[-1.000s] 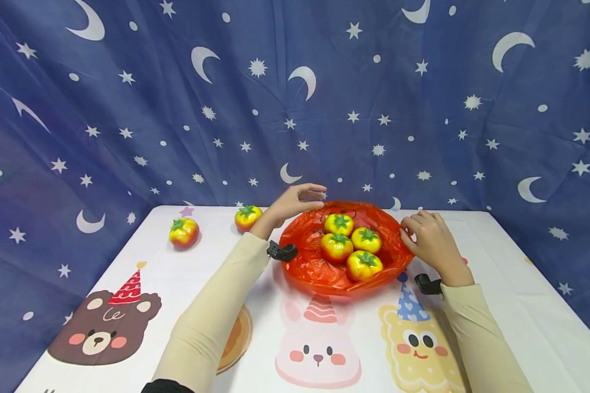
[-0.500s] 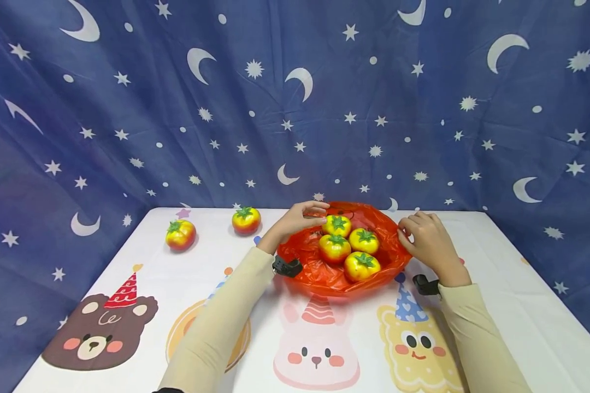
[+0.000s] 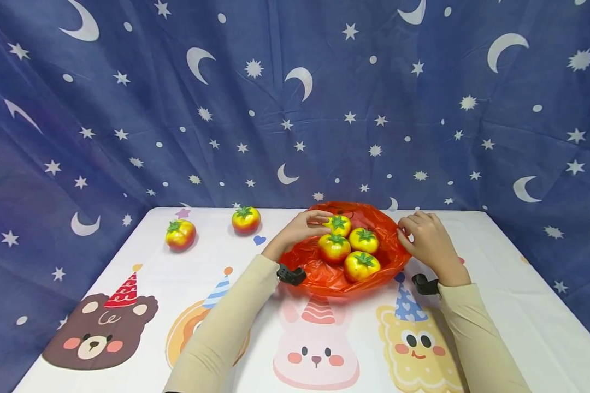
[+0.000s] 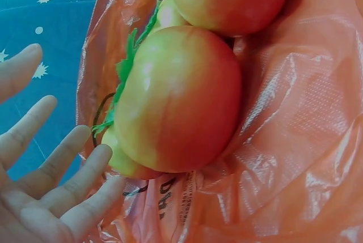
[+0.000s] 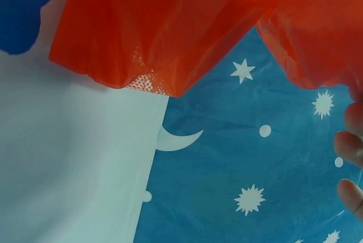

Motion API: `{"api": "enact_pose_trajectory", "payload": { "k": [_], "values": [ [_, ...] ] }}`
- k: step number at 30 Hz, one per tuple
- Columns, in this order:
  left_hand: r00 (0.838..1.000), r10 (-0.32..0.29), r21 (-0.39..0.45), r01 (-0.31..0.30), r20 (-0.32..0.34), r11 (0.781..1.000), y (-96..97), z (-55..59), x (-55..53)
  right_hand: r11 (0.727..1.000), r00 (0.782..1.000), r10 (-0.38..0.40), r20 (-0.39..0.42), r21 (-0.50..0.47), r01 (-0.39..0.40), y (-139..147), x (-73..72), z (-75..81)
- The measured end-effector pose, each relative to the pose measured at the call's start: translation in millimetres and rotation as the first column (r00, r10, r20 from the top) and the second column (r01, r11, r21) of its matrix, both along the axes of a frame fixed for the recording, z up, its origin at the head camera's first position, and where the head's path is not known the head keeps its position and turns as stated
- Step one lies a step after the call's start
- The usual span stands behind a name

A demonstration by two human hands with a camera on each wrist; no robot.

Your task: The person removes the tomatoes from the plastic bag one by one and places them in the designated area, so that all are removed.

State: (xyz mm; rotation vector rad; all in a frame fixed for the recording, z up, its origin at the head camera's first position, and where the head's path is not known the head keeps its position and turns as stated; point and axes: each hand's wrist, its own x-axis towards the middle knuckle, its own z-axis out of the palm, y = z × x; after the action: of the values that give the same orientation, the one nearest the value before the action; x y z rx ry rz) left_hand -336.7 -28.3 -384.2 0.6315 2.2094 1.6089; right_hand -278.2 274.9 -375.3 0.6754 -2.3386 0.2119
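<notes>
A red plastic bag (image 3: 314,273) lies with its mouth spread wide at the table's back. Inside it several yellow-and-red tomatoes (image 3: 361,266) with green leafy tops are grouped together. My left hand (image 3: 300,228) is over the bag's left side, its fingertips beside the rearmost tomato (image 3: 338,225). In the left wrist view its fingers (image 4: 79,189) are spread and hold nothing, close to the tomatoes (image 4: 178,98). At the bag's right rim, my right hand (image 3: 426,237) pinches the plastic. Its fingertips (image 5: 350,146) show at the edge of the right wrist view, below the bag.
Two more tomatoes stand outside the bag: one (image 3: 181,234) at the table's left, another (image 3: 246,220) near the back edge. A white tablecloth (image 3: 511,305) with cartoon prints covers the table. A blue star-and-moon curtain (image 3: 255,109) hangs behind it.
My left hand has moved right and down from above the bag's left rim to beside the rearmost tomato. The right hand keeps its place on the bag's rim.
</notes>
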Motion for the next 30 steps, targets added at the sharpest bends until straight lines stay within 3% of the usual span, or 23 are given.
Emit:
{"api": "enact_pose_trajectory", "payload": {
  "k": [17, 30],
  "values": [
    [1.0, 0.017, -0.034, -0.017, -0.022, 0.999, 4.2, -8.9, -1.2, 1.0, 1.0, -0.018, 0.006, 0.004, 0.018, -1, -3.7, 1.8],
    [1.0, 0.004, -0.009, -0.003, 0.029, 1.0, 5.3, -21.1, 4.2, 1.0, 1.0, -0.008, 0.013, -0.002, 0.008, 0, -0.9, -1.5]
  ]
}}
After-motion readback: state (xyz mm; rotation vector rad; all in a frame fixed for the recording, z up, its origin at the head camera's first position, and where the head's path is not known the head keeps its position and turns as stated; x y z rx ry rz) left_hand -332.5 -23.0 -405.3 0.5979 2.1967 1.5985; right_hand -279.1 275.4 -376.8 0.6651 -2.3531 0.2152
